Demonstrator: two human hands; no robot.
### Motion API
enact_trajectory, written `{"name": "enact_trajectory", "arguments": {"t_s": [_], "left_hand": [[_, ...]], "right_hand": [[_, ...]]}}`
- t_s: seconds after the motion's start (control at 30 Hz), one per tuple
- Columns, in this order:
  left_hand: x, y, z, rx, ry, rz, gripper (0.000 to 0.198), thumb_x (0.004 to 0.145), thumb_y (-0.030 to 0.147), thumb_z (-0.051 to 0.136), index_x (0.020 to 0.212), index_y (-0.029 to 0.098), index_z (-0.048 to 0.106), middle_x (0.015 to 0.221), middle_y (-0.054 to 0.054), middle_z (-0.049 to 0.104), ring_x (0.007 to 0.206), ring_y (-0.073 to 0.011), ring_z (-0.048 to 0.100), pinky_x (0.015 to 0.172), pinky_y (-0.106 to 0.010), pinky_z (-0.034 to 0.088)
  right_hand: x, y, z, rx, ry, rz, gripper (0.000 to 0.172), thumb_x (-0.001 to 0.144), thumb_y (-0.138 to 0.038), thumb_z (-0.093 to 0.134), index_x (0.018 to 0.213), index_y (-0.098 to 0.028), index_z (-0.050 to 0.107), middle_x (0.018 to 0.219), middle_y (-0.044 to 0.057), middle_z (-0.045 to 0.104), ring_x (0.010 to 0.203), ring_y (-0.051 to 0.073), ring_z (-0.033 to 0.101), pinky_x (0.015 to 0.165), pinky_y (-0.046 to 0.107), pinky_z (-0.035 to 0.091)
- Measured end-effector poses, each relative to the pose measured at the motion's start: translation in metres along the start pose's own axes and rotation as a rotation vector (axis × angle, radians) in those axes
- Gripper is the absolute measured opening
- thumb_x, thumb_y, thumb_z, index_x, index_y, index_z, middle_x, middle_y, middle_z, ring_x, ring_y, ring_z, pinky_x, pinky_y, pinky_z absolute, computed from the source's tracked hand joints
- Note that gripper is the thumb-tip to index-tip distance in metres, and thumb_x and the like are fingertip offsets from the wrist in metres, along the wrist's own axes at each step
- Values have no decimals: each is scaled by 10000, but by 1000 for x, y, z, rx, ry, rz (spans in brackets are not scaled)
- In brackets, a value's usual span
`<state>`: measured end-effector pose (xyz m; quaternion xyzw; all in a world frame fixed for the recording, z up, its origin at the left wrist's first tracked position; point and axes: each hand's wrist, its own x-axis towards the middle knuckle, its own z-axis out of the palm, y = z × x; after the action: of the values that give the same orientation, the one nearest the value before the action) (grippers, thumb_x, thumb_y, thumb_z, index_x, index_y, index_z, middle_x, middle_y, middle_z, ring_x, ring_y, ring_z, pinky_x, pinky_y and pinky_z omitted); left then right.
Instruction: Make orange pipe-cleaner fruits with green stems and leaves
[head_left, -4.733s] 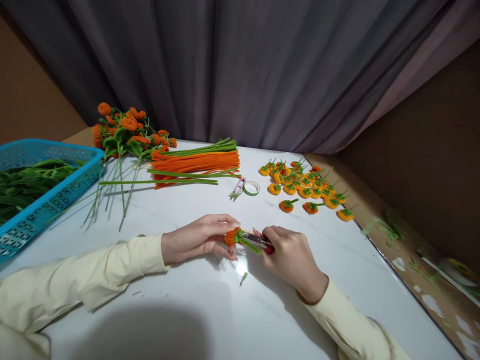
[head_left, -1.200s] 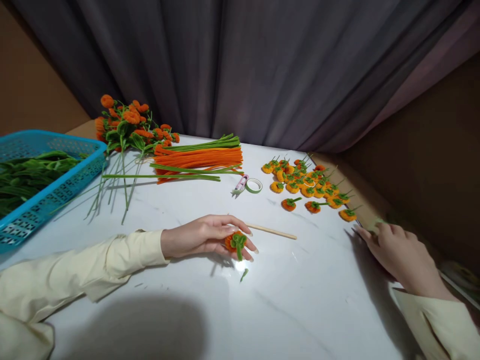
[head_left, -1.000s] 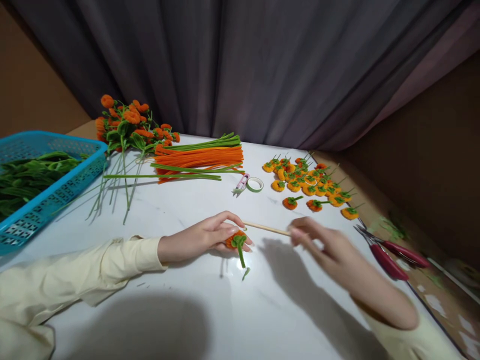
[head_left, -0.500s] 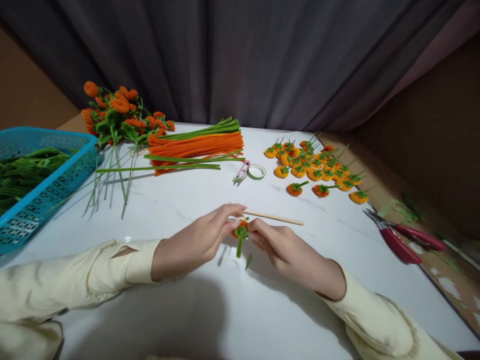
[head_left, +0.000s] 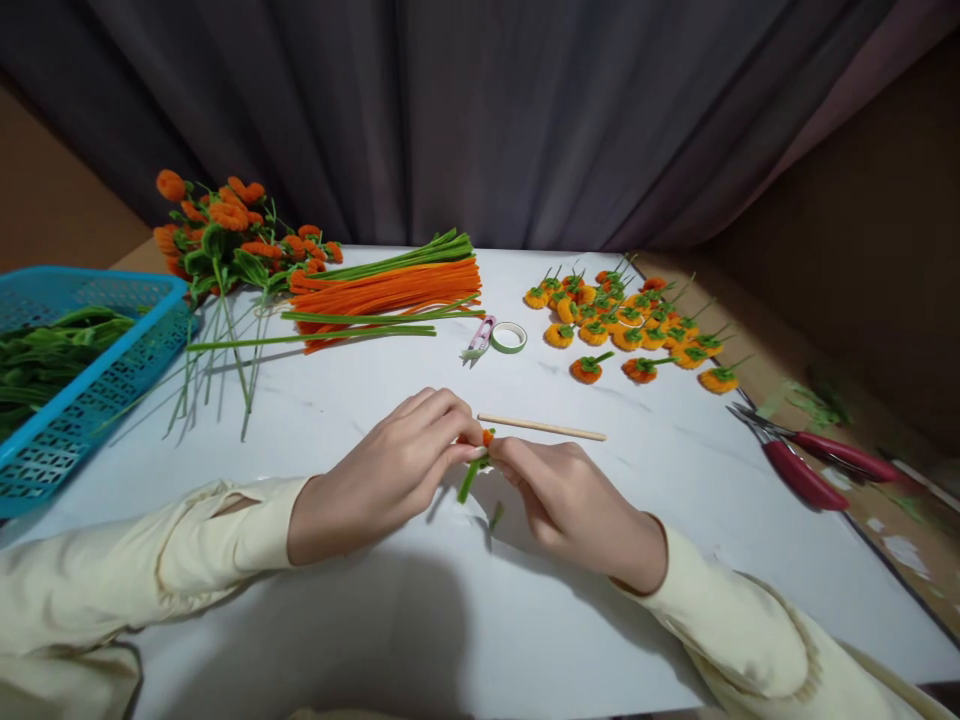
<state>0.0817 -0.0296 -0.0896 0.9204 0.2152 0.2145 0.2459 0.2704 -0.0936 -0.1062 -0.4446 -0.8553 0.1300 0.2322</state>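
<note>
Both hands are closed in a fingertip pinch around one small orange flower head (head_left: 488,436), the left hand (head_left: 382,485) and the right hand (head_left: 577,500) meeting on it just above the table (head_left: 547,640). Its green stem (head_left: 468,481) slants down below the left fingertips; the fingers hide most of the head, so how finished its base is, I cannot tell. It looks partway along — orange part formed, green stem in place, the fingers apparently still to settle the green around it. Beyond the right hand, a cluster of orange and yellow heads (head_left: 628,337) with green bases and short stems seems to be at the same stage or past it. Beyond the left hand, a bunch of orange flowers (head_left: 229,216) with leaves and long stems looks like the fullest stage on show. Plenty seems left to do: orange strips (head_left: 390,290) and green strips (head_left: 420,256) lie loose ahead of the left hand, and a blue basket (head_left: 94,370) to its left holds many leaves (head_left: 60,350). The tools lie out of the grip — a wooden stick (head_left: 541,428) just ahead of the fingertips, small snips (head_left: 478,340) and a tape roll (head_left: 508,349) farther ahead, red-handled cutters (head_left: 806,477) off to the right hand's right.
</note>
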Motion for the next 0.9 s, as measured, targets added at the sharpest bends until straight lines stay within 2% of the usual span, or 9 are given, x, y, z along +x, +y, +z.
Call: {"name": "enact_trajectory", "arguments": {"t_s": [0.13,0.23,0.33,0.53,0.6,0.77,0.9], "left_hand": [[2,-5,3,-48,-3,-97,156,933,200,380,855,177,514,874,-35,548,846,-168,483,775,-293,380],[2,-6,6,-81,16,-122,149,925,193,393,819,181,498,829,-21,537,809,-156,488,737,-270,384],[-1,-5,12,-66,56,-99,153,919,154,367,817,181,477,812,-27,526,780,-156,484,706,-272,386],[-7,-2,21,19,128,-30,163,887,100,343,790,178,448,787,-49,508,751,-177,453,686,-305,374],[-7,-3,21,-27,109,-83,158,891,119,343,785,181,442,781,-39,498,747,-171,454,684,-298,374],[0,-10,18,-305,20,-347,113,868,176,405,776,179,470,788,-6,502,720,-139,472,656,-256,379],[6,-15,15,-506,1,-516,59,823,190,449,796,170,499,768,0,537,717,-140,499,653,-253,386]], "right_hand": [[1,-1,4,58,-12,82,171,737,-59,333,825,-192,395,598,-18,458,476,115,344,471,218,237],[3,-2,5,198,-8,160,124,772,-83,358,797,-197,401,563,-41,417,457,103,346,474,213,233],[6,-3,5,342,-4,243,114,811,-117,385,735,-201,396,511,-63,371,435,92,319,474,210,233],[10,-4,7,515,-31,328,168,857,-202,403,690,-191,420,487,-58,422,442,86,339,485,211,250],[10,-3,8,551,-30,338,185,864,-220,410,682,-190,417,481,-61,423,436,83,341,480,211,252],[10,5,8,660,-48,387,201,901,-271,408,725,-182,448,487,-61,454,440,81,395,483,203,295],[11,14,7,699,21,433,181,929,-325,394,832,-186,457,500,-74,468,428,76,408,485,200,331]]}}
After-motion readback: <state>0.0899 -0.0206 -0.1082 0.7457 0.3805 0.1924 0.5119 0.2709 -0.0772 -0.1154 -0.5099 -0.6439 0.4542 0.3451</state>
